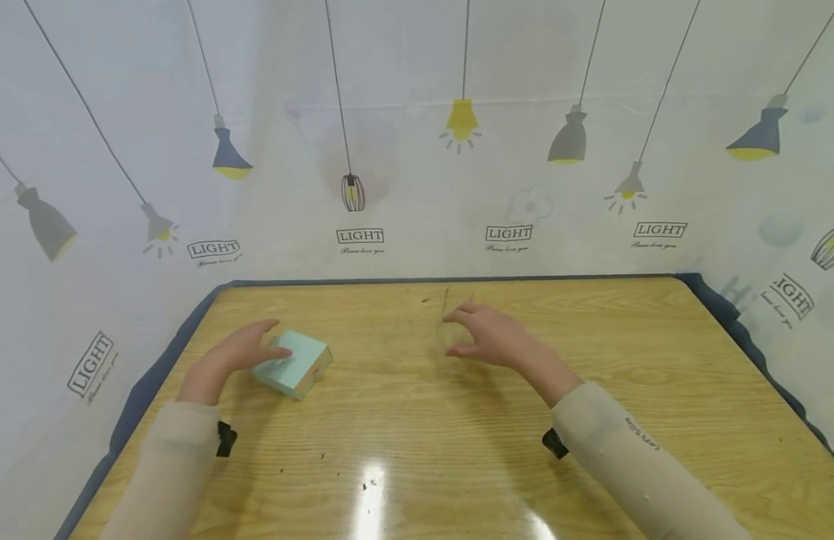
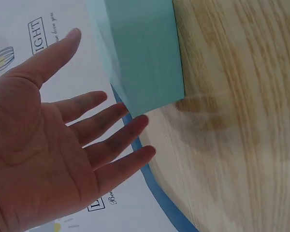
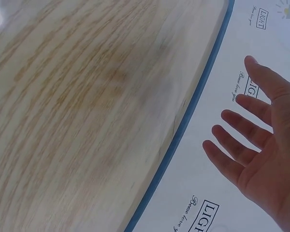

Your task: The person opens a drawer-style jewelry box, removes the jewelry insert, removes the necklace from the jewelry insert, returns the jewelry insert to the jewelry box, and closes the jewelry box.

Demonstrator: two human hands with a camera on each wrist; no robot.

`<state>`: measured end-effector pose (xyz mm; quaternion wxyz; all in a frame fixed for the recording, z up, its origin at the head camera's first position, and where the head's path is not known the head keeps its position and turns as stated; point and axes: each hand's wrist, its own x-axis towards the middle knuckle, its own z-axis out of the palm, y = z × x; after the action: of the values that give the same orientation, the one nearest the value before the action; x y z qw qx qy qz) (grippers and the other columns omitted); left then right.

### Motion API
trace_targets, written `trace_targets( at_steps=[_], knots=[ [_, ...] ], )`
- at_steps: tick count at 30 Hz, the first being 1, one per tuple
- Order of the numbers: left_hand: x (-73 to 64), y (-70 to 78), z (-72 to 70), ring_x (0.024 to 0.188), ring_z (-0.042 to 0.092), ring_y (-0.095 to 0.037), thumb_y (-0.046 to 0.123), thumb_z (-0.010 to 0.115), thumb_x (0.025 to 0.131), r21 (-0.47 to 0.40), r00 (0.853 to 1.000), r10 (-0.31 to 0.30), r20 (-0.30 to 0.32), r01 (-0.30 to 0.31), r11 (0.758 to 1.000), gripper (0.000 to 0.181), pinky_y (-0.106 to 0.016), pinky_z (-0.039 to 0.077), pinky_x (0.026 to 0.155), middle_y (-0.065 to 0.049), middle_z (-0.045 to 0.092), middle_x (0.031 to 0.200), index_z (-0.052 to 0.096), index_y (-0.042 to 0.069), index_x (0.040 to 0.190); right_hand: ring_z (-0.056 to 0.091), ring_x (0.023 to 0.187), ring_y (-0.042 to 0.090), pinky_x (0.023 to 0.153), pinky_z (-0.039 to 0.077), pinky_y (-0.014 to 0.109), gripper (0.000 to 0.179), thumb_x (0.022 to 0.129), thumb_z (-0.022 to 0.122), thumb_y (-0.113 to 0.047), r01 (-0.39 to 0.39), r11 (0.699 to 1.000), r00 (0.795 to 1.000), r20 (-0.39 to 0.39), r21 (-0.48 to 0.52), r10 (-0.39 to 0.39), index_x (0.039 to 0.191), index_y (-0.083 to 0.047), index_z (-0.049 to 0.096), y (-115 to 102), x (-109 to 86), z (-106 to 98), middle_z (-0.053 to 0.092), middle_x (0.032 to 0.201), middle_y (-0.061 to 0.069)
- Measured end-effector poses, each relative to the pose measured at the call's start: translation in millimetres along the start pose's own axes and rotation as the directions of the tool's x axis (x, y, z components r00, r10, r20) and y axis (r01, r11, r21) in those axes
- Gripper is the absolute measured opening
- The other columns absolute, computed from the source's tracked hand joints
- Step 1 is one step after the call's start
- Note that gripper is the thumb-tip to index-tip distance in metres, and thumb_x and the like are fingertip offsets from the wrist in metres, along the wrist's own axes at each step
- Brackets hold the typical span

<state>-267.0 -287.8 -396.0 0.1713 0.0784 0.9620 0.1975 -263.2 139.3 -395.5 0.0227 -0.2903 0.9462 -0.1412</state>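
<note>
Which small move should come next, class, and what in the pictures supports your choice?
Probably close the left hand gently on the mint-green box: the left wrist view shows that hand spread open near the box, not gripping it. The right hand is open too, but farther from the box, so the left seems better placed.

Left fingers (image 2: 118,137), right fingers (image 3: 233,145) loosely spread

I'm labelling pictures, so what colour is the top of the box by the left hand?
The box top is pale blue-green, best seen in the head view.
</note>
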Motion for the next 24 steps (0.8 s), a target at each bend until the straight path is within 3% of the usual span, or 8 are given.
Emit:
trace_targets(
  at_steps=[5,11,24],
  knots=[
    [-4.8,0.2,-0.7,0.138,0.034,-0.056,0.043,0.058,0.098,-0.024,0.999,-0.034,0.04,0.035,0.999,0.08,-0.068,0.033,0.114,-0.036,0.038,0.15,0.027,-0.008,0.151,0.057,0.128,0.031,0.11,0.049,0.048,0.057,0.091,0.072,-0.04,0.005,1.0,1.0,0.0,-0.005,-0.005,0.138,-0.011,0.058,-2,1.1,1,0.059,0.14,0.011],
    [-5.3,4.4,0.6,0.135,0.041,-0.054,0.039,0.061,0.097,-0.04,0.998,-0.046,0.045,0.047,0.998,0.076,-0.066,0.037,0.111,-0.037,0.043,0.146,0.033,-0.009,0.149,0.055,0.131,0.031,0.112,0.046,0.048,0.055,0.092,0.071,-0.038,-0.005,1.0,1.0,0.015,0.004,0.005,0.139,-0.013,0.058,-6,4.2,3,0.057,0.142,0.012],
    [-0.5,15.1,6.6,0.135,0.042,-0.052,0.029,0.065,0.095,-0.056,0.991,-0.127,0.033,0.129,0.99,0.075,-0.063,0.039,0.112,-0.036,0.041,0.148,0.032,-0.008,0.15,0.056,0.13,0.028,0.111,0.048,0.045,0.05,0.094,0.07,-0.034,0.028,1.0,0.999,0.042,0.013,-0.029,0.139,-0.016,0.058,-24,15.8,9,0.058,0.142,0.009]
  ],
)
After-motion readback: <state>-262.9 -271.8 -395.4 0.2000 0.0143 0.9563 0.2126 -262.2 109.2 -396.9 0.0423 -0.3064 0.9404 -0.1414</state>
